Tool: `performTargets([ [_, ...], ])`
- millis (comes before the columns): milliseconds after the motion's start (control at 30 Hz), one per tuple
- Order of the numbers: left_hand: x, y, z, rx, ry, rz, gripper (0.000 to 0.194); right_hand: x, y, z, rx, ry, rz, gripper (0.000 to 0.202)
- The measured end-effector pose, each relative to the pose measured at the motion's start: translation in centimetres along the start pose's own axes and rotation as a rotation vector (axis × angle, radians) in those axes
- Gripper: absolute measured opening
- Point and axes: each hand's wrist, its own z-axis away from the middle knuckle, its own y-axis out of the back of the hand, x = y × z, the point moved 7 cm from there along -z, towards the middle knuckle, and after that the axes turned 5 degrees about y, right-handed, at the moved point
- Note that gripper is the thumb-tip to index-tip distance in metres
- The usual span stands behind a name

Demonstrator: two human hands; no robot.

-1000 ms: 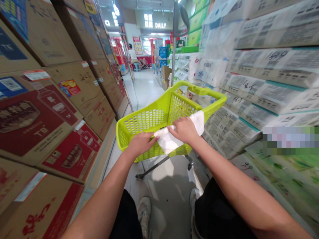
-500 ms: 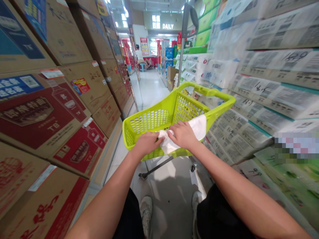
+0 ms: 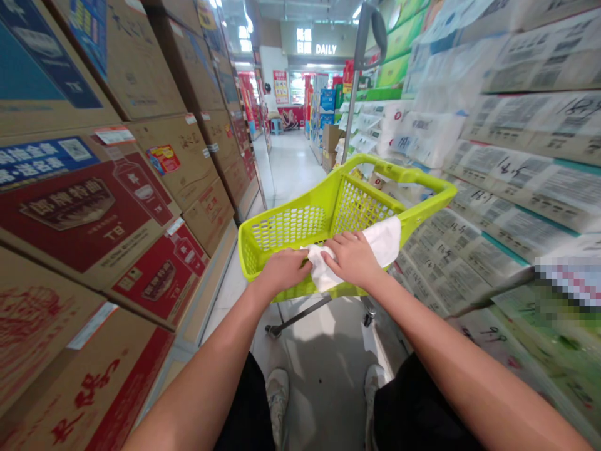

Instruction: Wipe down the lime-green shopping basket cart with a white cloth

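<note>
A lime-green shopping cart (image 3: 291,222) with a perforated basket stands sideways in front of me. A white cloth (image 3: 385,241) drapes over the near rim of the basket and hangs down its outer side. My right hand (image 3: 350,254) is closed over the cloth at the rim, its fingers bent over the top edge. Close to its left, my left hand (image 3: 287,268) grips the same rim, with its thumb beside the cloth's left end. The fingertips of the left hand are partly hidden behind the rim.
Stacked cardboard boxes (image 3: 84,207) line the left side. Packs of paper goods (image 3: 507,169) fill the right side, close to the cart's handle. A grey pole with a loop (image 3: 359,69) rises behind the cart. Farther down the aisle, a person (image 3: 271,103) is near a blue stool (image 3: 277,125).
The whole view has shifted slightly, so cart, shelves and hands appear a little farther right. Both hands keep about the same place on the rim and cloth.
</note>
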Motion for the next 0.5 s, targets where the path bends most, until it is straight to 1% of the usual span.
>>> performTargets([
  [33, -0.1, 0.0, 0.0, -0.003, -0.007, 0.005, 0.039, 0.5, 0.1, 0.0, -0.014, -0.011, 0.008, 0.040],
  [100, -0.5, -0.1, 0.0, -0.012, -0.014, 0.008, 0.042, 3.1, 0.5, 0.1, -0.027, -0.097, 0.039, 0.036],
  [167, -0.7, -0.3, 0.0, -0.019, -0.008, 0.003, 0.044, 6.4, 1.2, 0.4, 0.016, -0.224, 0.073, 0.032],
  [200, -0.7, -0.3, 0.0, -0.022, -0.003, -0.002, 0.045, 7.6, 1.5, 0.6, 0.051, -0.277, 0.085, 0.030],
  [233, -0.6, -0.4, -0.1, -0.024, 0.004, -0.007, 0.046, 8.2, 1.8, 0.8, 0.085, -0.312, 0.093, 0.030],
  [267, -0.5, -0.4, -0.1, -0.022, 0.011, -0.011, 0.047, 8.2, 1.8, 0.9, 0.107, -0.322, 0.095, 0.032],
  [300, -0.4, -0.4, -0.1, -0.018, 0.018, -0.015, 0.048, 7.5, 1.6, 0.9, 0.111, -0.302, 0.089, 0.034],
  [333, -0.2, -0.3, -0.1, -0.013, 0.022, -0.015, 0.048, 6.2, 1.3, 0.7, 0.099, -0.256, 0.075, 0.036],
  [433, 0.0, -0.2, -0.1, 0.005, 0.013, -0.013, 0.044, 1.0, 0.1, 0.2, 0.038, -0.066, 0.017, 0.045],
  [467, -0.1, -0.1, -0.1, 0.010, 0.008, -0.013, 0.042, -0.2, 0.0, 0.1, 0.028, -0.023, 0.007, 0.047],
  [500, -0.2, -0.1, -0.1, 0.013, 0.004, -0.012, 0.041, -0.8, -0.1, 0.0, 0.022, 0.001, 0.005, 0.049],
])
